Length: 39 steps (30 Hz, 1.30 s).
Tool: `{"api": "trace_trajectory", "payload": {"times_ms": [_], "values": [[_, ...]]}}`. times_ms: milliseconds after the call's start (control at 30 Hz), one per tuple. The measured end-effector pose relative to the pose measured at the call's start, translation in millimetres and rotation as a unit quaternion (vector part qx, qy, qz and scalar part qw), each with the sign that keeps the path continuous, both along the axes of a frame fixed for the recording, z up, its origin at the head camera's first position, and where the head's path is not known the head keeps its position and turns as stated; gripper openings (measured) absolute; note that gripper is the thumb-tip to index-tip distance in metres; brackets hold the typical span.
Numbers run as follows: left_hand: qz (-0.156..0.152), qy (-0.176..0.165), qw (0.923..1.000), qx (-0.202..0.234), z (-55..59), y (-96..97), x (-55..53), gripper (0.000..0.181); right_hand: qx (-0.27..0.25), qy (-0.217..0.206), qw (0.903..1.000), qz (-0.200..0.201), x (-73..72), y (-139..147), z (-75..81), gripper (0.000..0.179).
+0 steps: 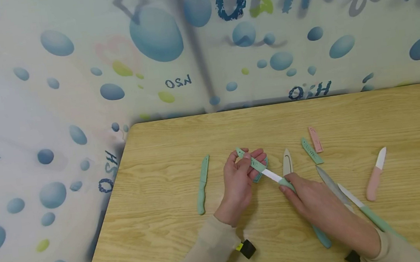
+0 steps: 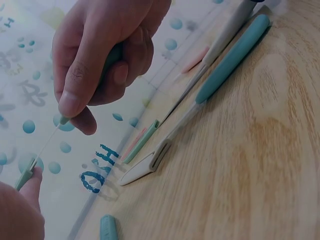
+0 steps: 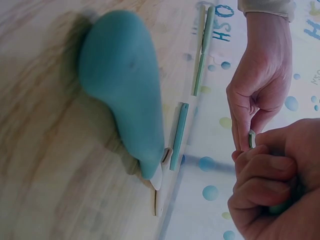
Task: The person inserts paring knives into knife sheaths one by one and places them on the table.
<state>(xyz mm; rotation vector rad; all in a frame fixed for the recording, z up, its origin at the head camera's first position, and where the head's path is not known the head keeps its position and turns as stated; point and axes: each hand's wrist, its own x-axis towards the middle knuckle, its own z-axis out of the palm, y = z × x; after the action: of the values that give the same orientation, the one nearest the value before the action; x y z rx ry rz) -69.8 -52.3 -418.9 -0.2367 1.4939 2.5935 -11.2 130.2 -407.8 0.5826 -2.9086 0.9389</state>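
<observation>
In the head view my left hand (image 1: 236,184) pinches a light green blade sheath (image 1: 257,165) between thumb and fingers. The other hand, my right (image 1: 312,195), grips the green handle (image 1: 287,184) of a small knife (image 1: 272,175). Its white blade lies partly inside the sheath, with a stretch bare between the hands. The left wrist view shows the thin blade edge-on, running from the right hand (image 2: 100,60) to the sheath (image 2: 25,178). Below the left hand, partly hidden, lies a teal sheath (image 1: 257,178). Most of the handle is hidden in the right fist.
Left on the wooden table lies a sheathed green knife (image 1: 202,188). A beige sheath (image 1: 287,163), green sheath (image 1: 311,151) and pink sheath (image 1: 315,139) lie behind the right hand. Near that forearm are a teal handle (image 1: 322,237), grey blade (image 1: 332,184), green-handled knife (image 1: 373,215) and pink knife (image 1: 373,183).
</observation>
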Motion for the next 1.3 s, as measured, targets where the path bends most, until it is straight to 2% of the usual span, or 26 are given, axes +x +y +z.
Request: {"api": "trace_trajectory", "payload": {"times_ms": [300, 633, 1300], "values": [[0.004, 0.005, 1.0, 0.004, -2.1, 3.0, 1.4, 0.014, -0.001, 0.014, 0.9999, 0.001, 0.0, -0.4, -2.2, 0.011], [-0.003, 0.011, 0.9999, 0.004, -2.2, 6.4, 3.3, 0.012, 0.007, 0.027, 0.9996, 0.0, -0.8, -2.6, -3.6, 0.013], [-0.015, 0.006, 0.9998, -0.011, -3.0, 10.5, 6.5, 0.021, 0.009, 0.0, 1.0, 0.002, -4.6, -6.3, -1.4, 0.011]]}}
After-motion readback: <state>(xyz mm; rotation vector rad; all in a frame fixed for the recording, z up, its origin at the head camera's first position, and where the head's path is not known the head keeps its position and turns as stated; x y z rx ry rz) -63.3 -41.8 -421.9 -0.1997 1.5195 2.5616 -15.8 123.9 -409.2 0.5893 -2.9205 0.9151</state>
